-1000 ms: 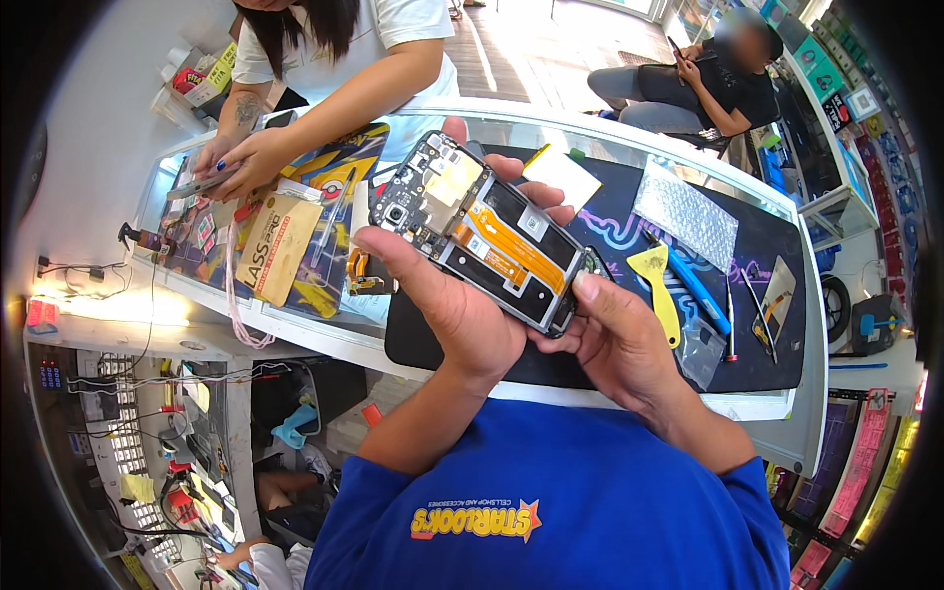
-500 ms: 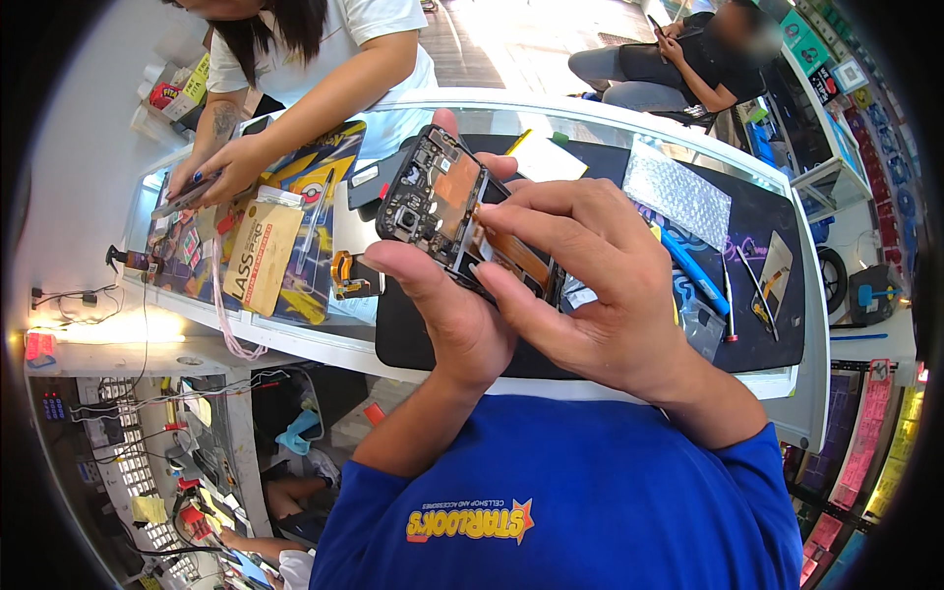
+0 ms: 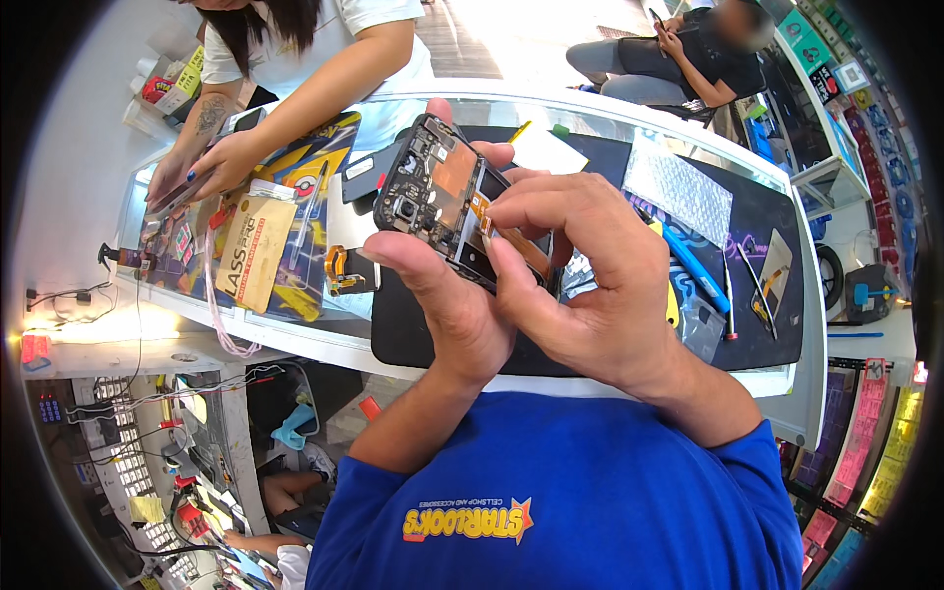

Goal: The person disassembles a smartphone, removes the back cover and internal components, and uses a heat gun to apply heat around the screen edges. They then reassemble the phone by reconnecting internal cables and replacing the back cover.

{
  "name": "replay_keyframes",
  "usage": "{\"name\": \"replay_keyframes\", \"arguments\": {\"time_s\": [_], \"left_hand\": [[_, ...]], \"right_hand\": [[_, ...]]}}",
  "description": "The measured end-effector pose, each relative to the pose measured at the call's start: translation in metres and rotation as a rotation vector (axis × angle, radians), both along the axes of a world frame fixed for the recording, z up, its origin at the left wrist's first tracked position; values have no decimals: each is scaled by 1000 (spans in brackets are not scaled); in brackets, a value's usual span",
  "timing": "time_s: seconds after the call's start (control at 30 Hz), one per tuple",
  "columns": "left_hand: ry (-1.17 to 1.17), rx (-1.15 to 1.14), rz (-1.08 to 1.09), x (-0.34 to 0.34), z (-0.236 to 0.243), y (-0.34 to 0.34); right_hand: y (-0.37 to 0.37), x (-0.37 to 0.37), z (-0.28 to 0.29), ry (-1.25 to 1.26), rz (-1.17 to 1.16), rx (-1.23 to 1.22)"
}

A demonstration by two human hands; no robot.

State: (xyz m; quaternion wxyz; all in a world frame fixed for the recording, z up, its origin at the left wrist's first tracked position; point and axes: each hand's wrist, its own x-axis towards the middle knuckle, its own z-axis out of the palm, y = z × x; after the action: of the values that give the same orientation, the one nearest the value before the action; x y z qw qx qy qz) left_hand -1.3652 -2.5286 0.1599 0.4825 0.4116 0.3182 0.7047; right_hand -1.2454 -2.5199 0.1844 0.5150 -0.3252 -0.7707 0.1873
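Note:
An opened smartphone (image 3: 447,182) is tilted above the dark mat, its circuit board, camera and copper-coloured area showing. My left hand (image 3: 454,305) cradles it from below, thumb along the near edge and fingertips round the far edge. With thumb and forefinger, my right hand (image 3: 595,280) pinches the end of an orange flex cable (image 3: 483,222) over the middle of the phone. The lower part of the phone is partly hidden behind my right fingers. Left of the phone, a small part with an orange flex cable (image 3: 340,267) lies on the counter.
On the black mat (image 3: 433,344) lie bubble wrap (image 3: 678,187), a blue pen-like tool (image 3: 693,267), a screwdriver (image 3: 730,295) and tweezers (image 3: 762,295). Across the counter, a person (image 3: 324,59) handles a phone beside a tan packet (image 3: 256,251). Another person (image 3: 688,59) sits farther back.
My right thumb and forefinger now pinch the flex cable's end, raised off the phone's middle. My left hand still holds the phone, in nearly the same place. The person opposite has shifted their hands slightly.

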Motion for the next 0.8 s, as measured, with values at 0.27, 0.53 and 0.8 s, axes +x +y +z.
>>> {"name": "replay_keyframes", "arguments": {"time_s": [0.27,0.53,0.8], "left_hand": [[-144,-24,-82,1,-5,0],[-99,-23,-45,1,-3,1],[-81,-7,-28,2,-4,4]], "right_hand": [[-6,-5,-2,80,-7,-101],[-1,-7,-8,74,9,-9],[8,-7,-12,43,6,123]]}}
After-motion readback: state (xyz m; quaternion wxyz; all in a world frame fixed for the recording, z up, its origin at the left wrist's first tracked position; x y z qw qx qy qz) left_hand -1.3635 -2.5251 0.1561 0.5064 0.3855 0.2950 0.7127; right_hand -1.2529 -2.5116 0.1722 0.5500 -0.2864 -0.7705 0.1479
